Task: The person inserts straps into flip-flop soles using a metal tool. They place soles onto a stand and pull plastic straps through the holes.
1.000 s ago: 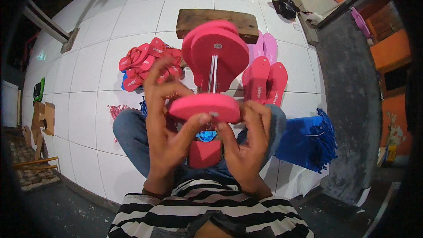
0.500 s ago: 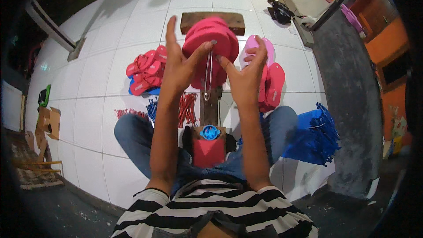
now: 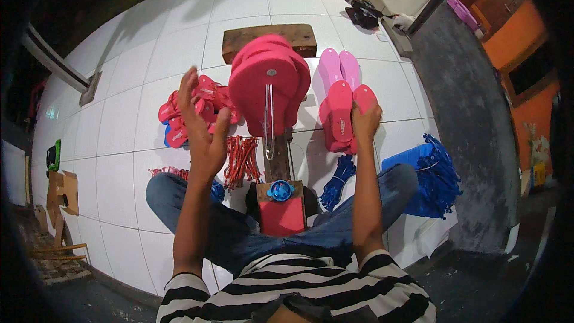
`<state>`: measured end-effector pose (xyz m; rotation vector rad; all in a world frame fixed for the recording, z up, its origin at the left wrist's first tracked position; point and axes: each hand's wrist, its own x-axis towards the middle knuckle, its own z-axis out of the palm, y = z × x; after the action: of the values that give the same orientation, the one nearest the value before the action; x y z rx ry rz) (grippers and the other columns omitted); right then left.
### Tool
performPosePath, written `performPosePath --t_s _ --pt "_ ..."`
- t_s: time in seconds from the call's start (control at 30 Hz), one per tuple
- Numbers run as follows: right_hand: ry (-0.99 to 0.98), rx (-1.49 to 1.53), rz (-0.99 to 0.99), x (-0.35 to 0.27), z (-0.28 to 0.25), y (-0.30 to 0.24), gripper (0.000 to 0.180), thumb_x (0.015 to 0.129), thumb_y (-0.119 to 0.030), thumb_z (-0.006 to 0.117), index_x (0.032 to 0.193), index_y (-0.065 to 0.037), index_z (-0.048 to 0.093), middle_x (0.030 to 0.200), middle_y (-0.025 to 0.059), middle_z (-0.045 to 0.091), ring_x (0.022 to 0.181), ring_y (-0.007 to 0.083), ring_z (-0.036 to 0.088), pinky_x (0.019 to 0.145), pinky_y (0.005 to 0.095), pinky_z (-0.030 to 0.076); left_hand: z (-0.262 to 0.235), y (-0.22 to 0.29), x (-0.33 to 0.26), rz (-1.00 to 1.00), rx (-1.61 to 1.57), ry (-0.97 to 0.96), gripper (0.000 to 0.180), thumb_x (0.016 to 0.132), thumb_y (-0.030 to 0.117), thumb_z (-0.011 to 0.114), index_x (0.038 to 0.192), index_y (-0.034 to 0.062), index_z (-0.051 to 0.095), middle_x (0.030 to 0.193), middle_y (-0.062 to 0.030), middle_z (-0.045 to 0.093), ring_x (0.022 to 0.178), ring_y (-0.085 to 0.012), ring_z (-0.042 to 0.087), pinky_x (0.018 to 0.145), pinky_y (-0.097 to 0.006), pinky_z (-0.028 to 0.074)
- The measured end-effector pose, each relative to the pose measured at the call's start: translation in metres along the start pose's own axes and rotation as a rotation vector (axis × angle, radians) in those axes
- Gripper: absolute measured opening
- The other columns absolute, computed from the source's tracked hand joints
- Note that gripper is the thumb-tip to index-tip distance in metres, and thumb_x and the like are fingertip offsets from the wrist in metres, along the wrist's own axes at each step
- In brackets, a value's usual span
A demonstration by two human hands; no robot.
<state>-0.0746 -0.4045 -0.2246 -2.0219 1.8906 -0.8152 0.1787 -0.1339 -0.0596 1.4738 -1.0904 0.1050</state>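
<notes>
A stack of red flip-flop soles (image 3: pixel 257 90) hangs in front of me, with a looped metal wire (image 3: pixel 269 134) coming out of a hole in the front sole. My left hand (image 3: pixel 208 143) is raised beside this stack, fingers apart and holding nothing. To the right, my right hand (image 3: pixel 366 121) grips the edge of one red sole (image 3: pixel 362 97) in a pile on the tiles. Its fingertips are partly hidden. Another red sole (image 3: pixel 341 110) lies beside it, and pink soles (image 3: pixel 339 72) lie just beyond.
Strapped red flip-flops (image 3: pixel 173 116) are heaped at left. Red straps (image 3: pixel 241 161) and blue straps (image 3: pixel 338 180) lie in bundles. A wooden stand (image 3: pixel 276 161) between my legs bears a small blue round dish (image 3: pixel 281 190). More blue straps (image 3: pixel 435 173) lie by my right knee.
Both hands have left the hanging red soles. My left hand has drawn back to the left; my right hand has moved right and down onto a sole in the pile.
</notes>
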Motion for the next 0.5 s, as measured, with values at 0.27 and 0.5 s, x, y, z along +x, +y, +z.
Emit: performPosePath --t_s 0.27,0.5 --pt "-0.020 -0.367 0.198 -0.008 0.061 0.054 0.088 0.081 -0.051 0.065 0.141 0.002 0.028 0.137 0.0237 0.041 0.127 0.0398 0.039 0.104 0.0553 0.030 0.013 -0.060 -0.032 -0.094 -0.002 -0.022 0.033 0.090 0.005 0.058 0.123 0.0013 0.051 0.130 -0.0156 0.048 0.108 -0.0242 0.054 0.087 -0.033 0.046" --pt "-0.038 -0.311 0.286 -0.005 0.050 0.041 0.087 0.078 -0.043 0.068 0.141 0.001 0.029 0.132 0.0252 0.043 0.122 0.0417 0.042 0.101 0.0526 0.034 0.010 -0.041 -0.046 -0.073 -0.081 0.030 0.025 0.089 0.001 0.055 0.113 -0.0003 0.055 0.115 -0.0144 0.054 0.095 -0.0218 0.057 0.083 -0.032 0.046"
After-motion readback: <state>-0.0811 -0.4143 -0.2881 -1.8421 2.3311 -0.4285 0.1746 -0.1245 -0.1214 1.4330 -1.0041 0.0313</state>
